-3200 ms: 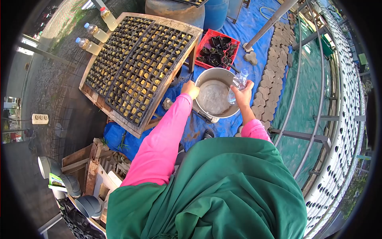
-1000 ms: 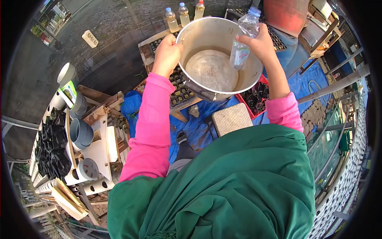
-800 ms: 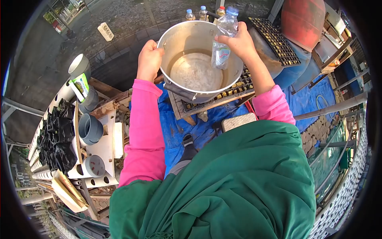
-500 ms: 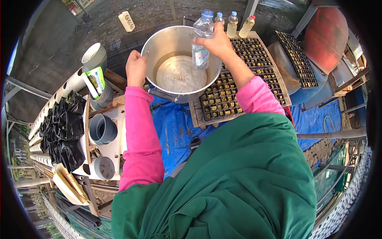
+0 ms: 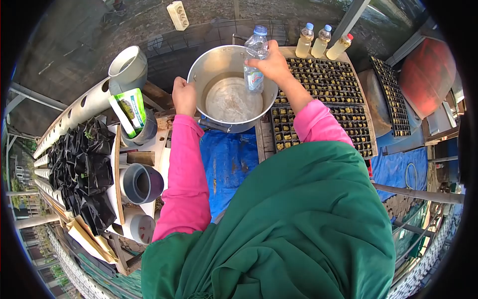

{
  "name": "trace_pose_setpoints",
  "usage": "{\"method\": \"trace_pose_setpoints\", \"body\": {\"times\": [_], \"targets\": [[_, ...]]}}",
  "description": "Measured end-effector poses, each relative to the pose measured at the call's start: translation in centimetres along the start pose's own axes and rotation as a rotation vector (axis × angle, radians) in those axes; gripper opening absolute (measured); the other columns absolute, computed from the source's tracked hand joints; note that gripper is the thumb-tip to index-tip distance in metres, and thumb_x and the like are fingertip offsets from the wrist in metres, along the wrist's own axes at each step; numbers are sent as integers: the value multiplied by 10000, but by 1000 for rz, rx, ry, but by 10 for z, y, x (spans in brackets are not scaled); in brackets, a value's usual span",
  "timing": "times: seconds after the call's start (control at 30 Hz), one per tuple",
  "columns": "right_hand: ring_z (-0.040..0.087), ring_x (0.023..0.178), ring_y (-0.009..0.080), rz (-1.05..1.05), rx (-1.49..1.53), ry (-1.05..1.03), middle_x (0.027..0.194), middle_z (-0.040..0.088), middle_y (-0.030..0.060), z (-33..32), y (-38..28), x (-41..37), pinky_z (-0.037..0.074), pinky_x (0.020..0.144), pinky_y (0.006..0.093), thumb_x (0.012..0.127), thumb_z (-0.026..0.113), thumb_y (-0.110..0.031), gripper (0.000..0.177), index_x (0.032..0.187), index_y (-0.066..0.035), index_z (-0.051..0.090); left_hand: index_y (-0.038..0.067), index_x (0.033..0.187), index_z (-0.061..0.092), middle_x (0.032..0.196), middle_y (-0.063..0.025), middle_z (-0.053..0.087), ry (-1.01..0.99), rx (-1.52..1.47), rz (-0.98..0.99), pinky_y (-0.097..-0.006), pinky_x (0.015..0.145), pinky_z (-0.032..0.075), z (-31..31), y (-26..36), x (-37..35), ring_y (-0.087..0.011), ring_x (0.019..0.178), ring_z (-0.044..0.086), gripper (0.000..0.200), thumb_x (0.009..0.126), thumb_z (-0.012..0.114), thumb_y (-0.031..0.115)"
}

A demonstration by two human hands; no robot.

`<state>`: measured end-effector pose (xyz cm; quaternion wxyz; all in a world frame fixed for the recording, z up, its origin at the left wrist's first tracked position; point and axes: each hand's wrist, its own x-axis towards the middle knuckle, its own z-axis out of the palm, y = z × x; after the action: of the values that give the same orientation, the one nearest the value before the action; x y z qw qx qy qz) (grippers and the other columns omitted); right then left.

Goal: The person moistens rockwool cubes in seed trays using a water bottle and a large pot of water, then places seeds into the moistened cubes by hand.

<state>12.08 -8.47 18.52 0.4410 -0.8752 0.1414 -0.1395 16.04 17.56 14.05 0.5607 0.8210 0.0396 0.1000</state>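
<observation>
A large metal pot [image 5: 199,102] with shallow, slightly cloudy liquid at its bottom hangs in front of me, its left rim gripped by my left hand [image 5: 184,96]. My right hand [image 5: 273,65] is closed round a clear plastic bottle [image 5: 254,79] with a blue cap and a label. The bottle is upright over the right side of the pot, its lower part inside the rim. Whether my right hand also touches the rim is unclear. Any liquid in the bottle is hard to make out.
Three bottles of cloudy liquid [image 5: 319,42] stand behind black seedling trays [image 5: 326,82] on a wooden board. Black plant bags [image 5: 82,159], grey pots [image 5: 142,184] and a green-white packet [image 5: 130,110] are at left. A power socket [image 5: 178,15] hangs behind; a blue tarp [image 5: 226,167] lies below.
The view has shifted, and the pot with both hands appears slightly lower and the left hand further right. Three bottles behind the trays now show fully. Both grips stay the same.
</observation>
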Motion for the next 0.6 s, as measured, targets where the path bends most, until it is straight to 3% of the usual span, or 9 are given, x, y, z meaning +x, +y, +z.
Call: {"method": "trace_pose_setpoints", "body": {"times": [0.33, 0.4, 0.53, 0.6], "targets": [[598, 1101, 348, 36, -64, -1, 1151, 614, 220, 11, 30, 25, 463, 926, 403, 578, 840, -381, 802, 1184, -20, 457, 16, 761, 432, 665, -135, 506, -13, -28, -60, -383, 618, 409, 37, -41, 10, -204, 636, 422, 115, 766, 528, 80], [599, 1095, 311, 65, -99, -20, 1141, 614, 211, 11, 30, 25, 453, 946, 385, 609, 832, -331, 774, 1195, -11, 441, 14, 764, 432, 669, -142, 512, -17, -29, -75, -384, 620, 410, 41, -45, 12, -212, 637, 424, 118, 768, 528, 84], [600, 1097, 327, 76, -102, -20, 1139, 616, 220, 16, 30, 28, 454, 943, 393, 603, 830, -351, 778, 1195, -18, 449, 6, 827, 516, 735, -142, 593, 33, 0, -86, -363, 679, 456, 46, -48, 17, -224, 682, 537, 88, 778, 544, 72], [562, 1133, 370, 63, -107, -13, 1176, 587, 216, 21, 34, 32, 453, 952, 423, 582, 837, -388, 795, 1215, -78, 469, 0, 880, 573, 784, -143, 642, 53, -5, -88, -349, 714, 479, 47, -47, 19, -224, 720, 595, 119, 781, 551, 62]]}}
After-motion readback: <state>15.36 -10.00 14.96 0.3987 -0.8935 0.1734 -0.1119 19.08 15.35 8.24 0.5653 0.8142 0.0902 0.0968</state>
